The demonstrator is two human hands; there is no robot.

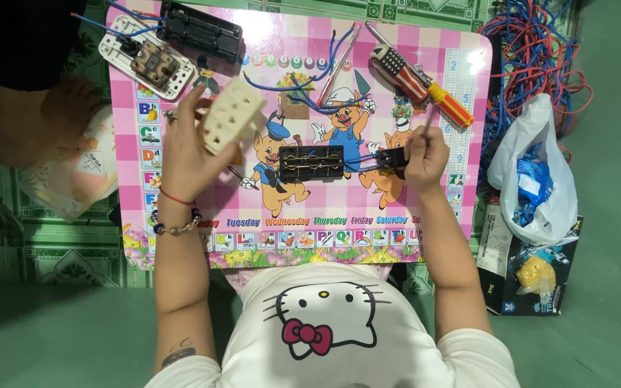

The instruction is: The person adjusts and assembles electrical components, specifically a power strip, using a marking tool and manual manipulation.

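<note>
Fingers of my left hand wrap around a cream socket faceplate, pinching it by its edge and holding it tilted above the pink children's table. Up and to the left of it lie a white switch base with blue wires and a black module. Moving right, a black terminal block sits flat at the table's middle, blue wires looping up behind it. Just beside its right end, my right hand closes around a small black part — fingers pressed together, seemingly around a thin tool handle, though I cannot tell for sure. Past that lies a red-and-yellow screwdriver, then a white plastic bag and a tangle of wire off the table.

My grip on the faceplate looks light — it could slip and knock the block. Pressing too hard on the right could pull a blue wire loose from its terminal.
</note>
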